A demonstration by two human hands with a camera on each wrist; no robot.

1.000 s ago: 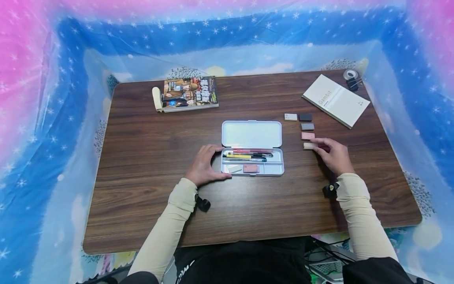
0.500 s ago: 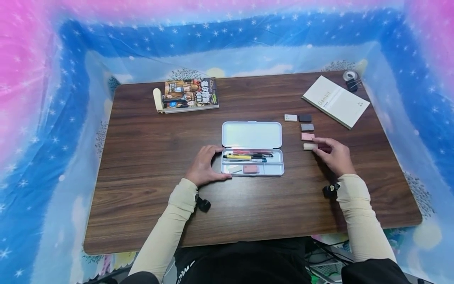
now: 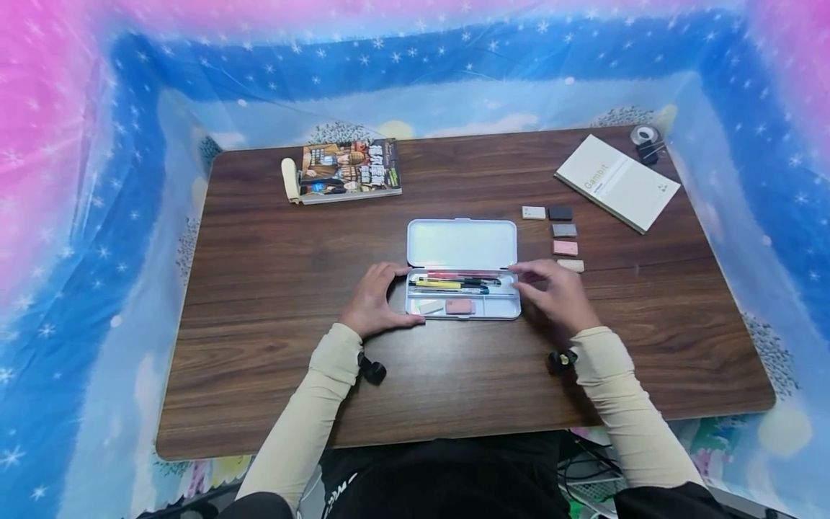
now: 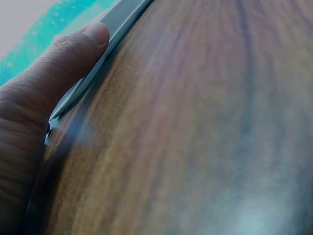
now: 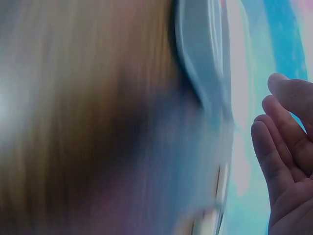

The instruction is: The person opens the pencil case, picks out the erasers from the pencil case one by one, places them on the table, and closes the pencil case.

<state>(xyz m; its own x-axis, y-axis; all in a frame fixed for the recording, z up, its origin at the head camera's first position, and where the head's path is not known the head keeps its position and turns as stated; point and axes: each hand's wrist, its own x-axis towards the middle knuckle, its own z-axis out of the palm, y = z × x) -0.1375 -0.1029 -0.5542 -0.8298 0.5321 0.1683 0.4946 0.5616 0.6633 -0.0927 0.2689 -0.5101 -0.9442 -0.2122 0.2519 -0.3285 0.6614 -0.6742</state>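
A white pencil case [image 3: 501,308] lies with its lid [image 3: 462,244] folded back in the head view. Several pens [image 3: 454,283] fill its upper compartment; a white eraser [image 3: 429,307] and a pink eraser [image 3: 460,307] sit in the lower one. My left hand [image 3: 372,303] holds the case's left end, thumb along the front edge, fingers at the hinge side. In the left wrist view its thumb [image 4: 73,56] presses the rim. My right hand [image 3: 554,292] is at the right end, fingertips overlapping the rim. Nothing shows between its loosely bent fingers in the right wrist view.
Right of the case stand a cream eraser [image 3: 570,266], a pink eraser [image 3: 565,248], a grey one [image 3: 564,230], a black one [image 3: 560,213] and a white one [image 3: 534,213]. Farther back are a Gambit book [image 3: 616,184], a tape roll [image 3: 643,135], a binder clip [image 3: 647,153] and a comic book [image 3: 353,171].
My right hand has left the cream eraser and moved left to the pencil case's right end. The cream eraser stays on the table. My left hand keeps its hold on the case.
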